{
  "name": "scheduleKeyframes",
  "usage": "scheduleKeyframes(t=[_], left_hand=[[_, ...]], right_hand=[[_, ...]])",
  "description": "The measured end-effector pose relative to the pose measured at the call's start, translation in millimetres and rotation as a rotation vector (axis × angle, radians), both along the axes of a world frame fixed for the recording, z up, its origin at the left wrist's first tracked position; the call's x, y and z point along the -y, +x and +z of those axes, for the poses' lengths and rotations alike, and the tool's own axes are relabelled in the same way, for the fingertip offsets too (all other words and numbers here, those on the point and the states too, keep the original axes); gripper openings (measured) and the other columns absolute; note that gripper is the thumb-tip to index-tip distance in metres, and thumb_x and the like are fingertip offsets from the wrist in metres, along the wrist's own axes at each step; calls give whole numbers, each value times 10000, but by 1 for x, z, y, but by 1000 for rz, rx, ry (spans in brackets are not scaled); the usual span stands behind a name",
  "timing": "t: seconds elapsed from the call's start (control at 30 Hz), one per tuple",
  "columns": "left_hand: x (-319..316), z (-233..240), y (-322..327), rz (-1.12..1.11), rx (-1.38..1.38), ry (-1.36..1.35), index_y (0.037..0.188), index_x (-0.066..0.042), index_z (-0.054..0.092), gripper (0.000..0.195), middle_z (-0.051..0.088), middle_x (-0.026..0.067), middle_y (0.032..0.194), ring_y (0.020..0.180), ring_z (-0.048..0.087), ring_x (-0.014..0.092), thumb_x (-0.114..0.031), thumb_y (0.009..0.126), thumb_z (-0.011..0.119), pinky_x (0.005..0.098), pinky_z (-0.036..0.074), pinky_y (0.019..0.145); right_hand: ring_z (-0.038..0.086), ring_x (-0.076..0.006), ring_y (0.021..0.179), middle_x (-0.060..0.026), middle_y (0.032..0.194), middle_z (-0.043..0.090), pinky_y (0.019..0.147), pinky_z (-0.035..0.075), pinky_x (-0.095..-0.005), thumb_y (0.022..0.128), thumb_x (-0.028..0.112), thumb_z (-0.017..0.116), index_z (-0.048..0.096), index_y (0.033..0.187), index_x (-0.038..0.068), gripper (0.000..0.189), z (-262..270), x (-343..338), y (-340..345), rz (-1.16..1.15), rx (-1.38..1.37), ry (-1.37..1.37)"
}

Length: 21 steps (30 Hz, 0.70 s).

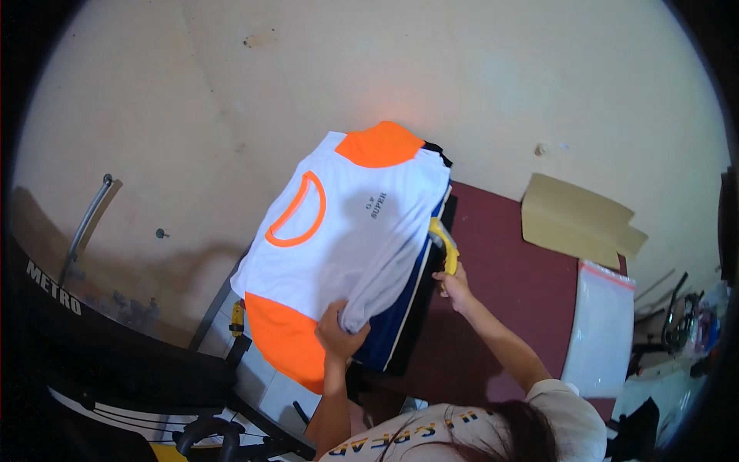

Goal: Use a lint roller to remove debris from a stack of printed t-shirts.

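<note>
A white T-shirt (352, 219) with orange sleeves and an orange neckband lies spread over a stack of folded garments. Dark print marks its chest. My left hand (342, 336) grips a gathered fold of the shirt near its lower side, by the orange sleeve (288, 341). In my right hand (455, 286) is a yellow-handled tool (444, 245) with a greyish part; its exact kind is unclear. The tool's far end meets the shirt's right edge. Under the shirt, a dark blue garment (395, 329) with pale piping and black cloth show.
The stack rests on a dark red tabletop (491, 242) against a wall. A brown cardboard piece (577, 216) and clear plastic bags (603, 335) lie at the right. Black exercise equipment (144, 341) stands at left, with a yellow-handled item (237, 317) beside the table.
</note>
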State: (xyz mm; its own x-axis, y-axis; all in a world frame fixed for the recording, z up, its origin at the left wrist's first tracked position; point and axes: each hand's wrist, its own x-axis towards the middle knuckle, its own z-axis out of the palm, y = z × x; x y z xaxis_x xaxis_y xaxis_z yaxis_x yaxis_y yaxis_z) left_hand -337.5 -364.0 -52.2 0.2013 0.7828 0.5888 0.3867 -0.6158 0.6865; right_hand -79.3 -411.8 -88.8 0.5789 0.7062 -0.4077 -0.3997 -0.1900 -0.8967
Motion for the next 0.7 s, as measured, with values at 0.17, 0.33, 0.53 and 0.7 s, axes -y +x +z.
scheduleKeyframes(t=[0.17,0.33,0.53,0.7], left_hand=[[0,-12,7,67,20,66,837,-26,559,417,600,155,761,666,603,315,-135,462,705,332,486,616],[-4,-23,15,76,40,121,840,-12,557,404,598,144,745,648,602,298,-145,482,688,329,487,602],[-3,-22,18,85,34,107,847,-5,557,404,597,151,741,649,603,298,-146,489,684,321,484,600],[1,-15,18,143,-19,109,855,-24,568,405,604,158,795,708,610,305,-141,486,685,320,488,633]], right_hand=[[393,-104,456,-25,695,411,326,308,-234,690,-8,549,349,996,118,387,-16,-67,63,-153,25,23],[368,-103,405,-13,614,403,340,280,-239,717,-5,527,368,1000,116,347,-23,-91,77,-274,-57,147],[467,-142,611,-59,796,456,484,392,-269,719,-9,531,380,1050,77,374,-42,-61,9,-267,53,114],[445,-184,874,-80,946,441,792,391,-298,702,-39,545,383,1073,39,412,-36,-7,-77,-230,53,33]])
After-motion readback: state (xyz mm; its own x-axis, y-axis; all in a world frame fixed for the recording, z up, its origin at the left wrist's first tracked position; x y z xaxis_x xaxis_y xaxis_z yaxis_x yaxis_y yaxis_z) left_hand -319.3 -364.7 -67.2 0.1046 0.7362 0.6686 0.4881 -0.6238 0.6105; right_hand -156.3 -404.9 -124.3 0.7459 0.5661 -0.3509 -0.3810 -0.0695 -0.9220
